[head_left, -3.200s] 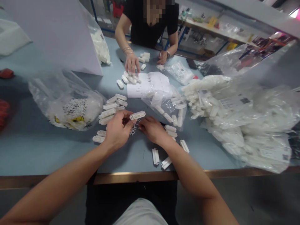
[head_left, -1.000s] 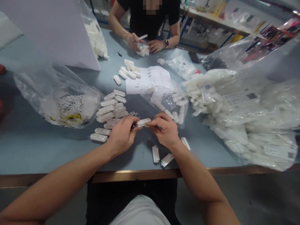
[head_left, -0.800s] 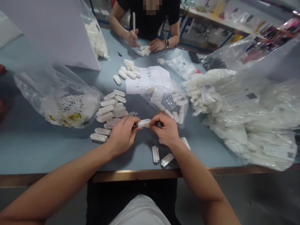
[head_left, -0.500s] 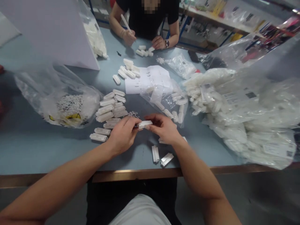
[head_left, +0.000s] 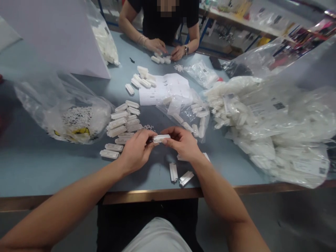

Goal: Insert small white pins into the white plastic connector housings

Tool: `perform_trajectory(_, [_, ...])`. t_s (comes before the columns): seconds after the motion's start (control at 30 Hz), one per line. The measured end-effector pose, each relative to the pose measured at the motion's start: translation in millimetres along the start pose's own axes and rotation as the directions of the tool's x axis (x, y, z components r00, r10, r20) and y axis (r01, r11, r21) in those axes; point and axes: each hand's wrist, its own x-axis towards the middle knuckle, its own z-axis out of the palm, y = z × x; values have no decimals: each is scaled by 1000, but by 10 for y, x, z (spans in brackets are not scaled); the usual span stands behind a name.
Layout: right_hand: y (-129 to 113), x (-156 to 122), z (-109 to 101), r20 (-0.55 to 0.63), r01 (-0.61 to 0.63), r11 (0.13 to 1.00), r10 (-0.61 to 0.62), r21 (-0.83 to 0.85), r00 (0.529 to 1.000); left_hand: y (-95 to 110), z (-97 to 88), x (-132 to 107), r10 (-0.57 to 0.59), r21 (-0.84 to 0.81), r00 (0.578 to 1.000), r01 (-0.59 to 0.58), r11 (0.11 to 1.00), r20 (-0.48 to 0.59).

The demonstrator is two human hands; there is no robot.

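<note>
Between my left hand (head_left: 135, 150) and my right hand (head_left: 182, 141) I hold a white plastic connector strip (head_left: 161, 138) level above the blue table, its ends in my fingers. Just left of it lies a loose row of similar ribbed connectors (head_left: 120, 126). Tiny white pieces (head_left: 148, 127) are scattered close to my left fingers. Below my right wrist, two more white connectors (head_left: 173, 172) lie flat on the table, with another (head_left: 186, 178) beside them.
A co-worker's hands (head_left: 165, 49) work at a small group of white parts across the table. Printed paper (head_left: 165, 89), a clear bag of connectors (head_left: 183, 115), large stuffed plastic bags (head_left: 273, 129) at right, another bag (head_left: 65, 115) at left, and a grey panel (head_left: 49, 35) surround the work area.
My hands have shifted the connector slightly, with my right hand's fingers turning around its end. The co-worker's raised white strip has gone down to the table, and the view has drifted slightly.
</note>
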Motion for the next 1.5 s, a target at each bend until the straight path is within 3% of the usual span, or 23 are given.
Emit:
perform_trajectory(0.1, [47,46,-12,-26,52,999,-53,-12,998,11,-73,54,-134,-10,988,133,991,-79])
perform_trajectory(0.17, [79,93,-24,-67,121,973,-137,-196,988,14,-123,95,-238,-43,959,235,971,-154])
perform_trajectory(0.23, [113,143,-20,-38,207,860,-253,-467,967,15,-156,124,-313,-88,927,301,950,-206])
perform_trajectory(0.3, [149,185,9,74,286,678,-324,-677,943,17,-166,137,-339,-117,913,321,940,-226])
perform_trajectory(0.4, [193,221,78,195,323,467,-301,-823,934,24,-153,134,-336,-132,917,314,940,-215])
perform_trajectory(0.5, [197,232,129,210,301,382,-262,-873,942,33,-138,123,-338,-134,919,316,939,-202])
perform_trajectory(0.73, [139,241,155,207,269,362,-201,-893,957,8,-125,115,-315,-129,929,294,947,-192])
perform_trajectory(0.9, [185,241,136,177,251,361,-225,-898,958,11,-116,114,-321,-124,932,303,945,-170])
perform_trajectory(1.23, [111,201,169,160,201,255,-172,-946,972,-6,-96,117,-309,-108,940,295,949,-148])
perform_trajectory(1.33, [125,175,93,137,212,341,-230,-916,963,-16,-89,114,-313,-97,940,301,948,-135])
perform_trajectory(1.5, [79,98,-88,-8,251,615,-386,-748,923,-20,-73,107,-328,-79,938,321,944,-109])
